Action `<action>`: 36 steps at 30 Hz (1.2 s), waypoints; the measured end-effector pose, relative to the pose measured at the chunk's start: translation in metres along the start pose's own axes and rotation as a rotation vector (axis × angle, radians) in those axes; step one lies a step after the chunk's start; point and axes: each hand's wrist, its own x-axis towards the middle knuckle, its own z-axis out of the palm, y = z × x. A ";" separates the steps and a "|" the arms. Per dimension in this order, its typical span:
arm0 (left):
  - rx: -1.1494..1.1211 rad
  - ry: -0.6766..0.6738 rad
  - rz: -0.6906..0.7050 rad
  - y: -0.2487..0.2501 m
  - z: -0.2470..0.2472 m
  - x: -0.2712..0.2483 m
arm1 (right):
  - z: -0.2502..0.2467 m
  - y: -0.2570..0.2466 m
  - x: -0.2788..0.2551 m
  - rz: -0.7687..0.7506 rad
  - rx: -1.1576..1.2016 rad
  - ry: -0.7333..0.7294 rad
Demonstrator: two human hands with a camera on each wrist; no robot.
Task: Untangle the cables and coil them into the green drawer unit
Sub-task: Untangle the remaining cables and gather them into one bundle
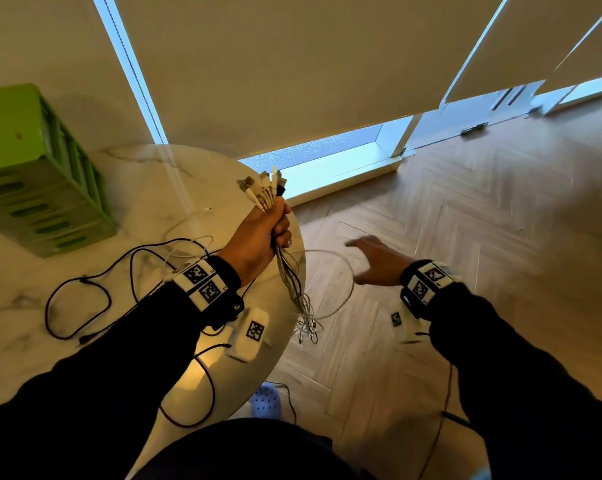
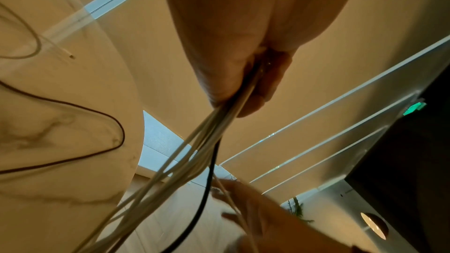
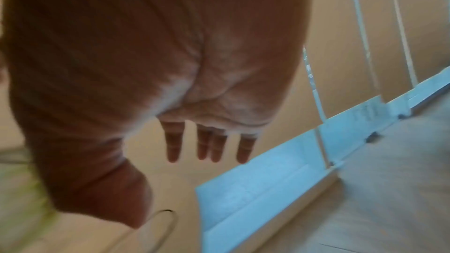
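- The left hand [image 1: 261, 233] is fisted round a bundle of cables [image 1: 289, 275]. Its fingers are clamped on the cords just below the plugs. The left wrist view shows only the heel of the palm and two fingertips, with thin white cords and one black cord running out beneath.
- The connector plugs [image 1: 263, 188] fan out above the fist toward 12 o'clock. They are white and grey, and one has a yellowish tip. Their types are too small to make out.
- The bundle's lower end hangs past the table rim in a knotted white loop, and the individual strands cannot be separated.
- The right hand [image 1: 379, 258] is blurred. It hovers over the herringbone wood floor [image 1: 465, 237] at 3 o'clock of the bundle, its fingers straight and spread, holding nothing.
- The green drawer unit [image 1: 33, 174] is ribbed plastic with slotted drawer fronts. It stands on the round marble-patterned table [image 1: 136, 174] at 10 o'clock and is cut off by the left edge.
- A loose black cable [image 1: 81, 282] sprawls on the table.
- The wrist bands carry square black-and-white markers. No readable writing shows.
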 end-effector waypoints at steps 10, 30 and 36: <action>0.284 -0.185 0.071 0.007 0.004 -0.003 | 0.005 -0.103 -0.013 -0.374 0.538 -0.249; 0.052 -0.102 0.289 0.058 0.034 0.032 | 0.067 0.076 -0.057 0.305 0.073 -0.076; 0.155 -0.168 0.220 0.024 0.054 0.016 | 0.065 0.028 -0.041 -0.045 0.555 0.468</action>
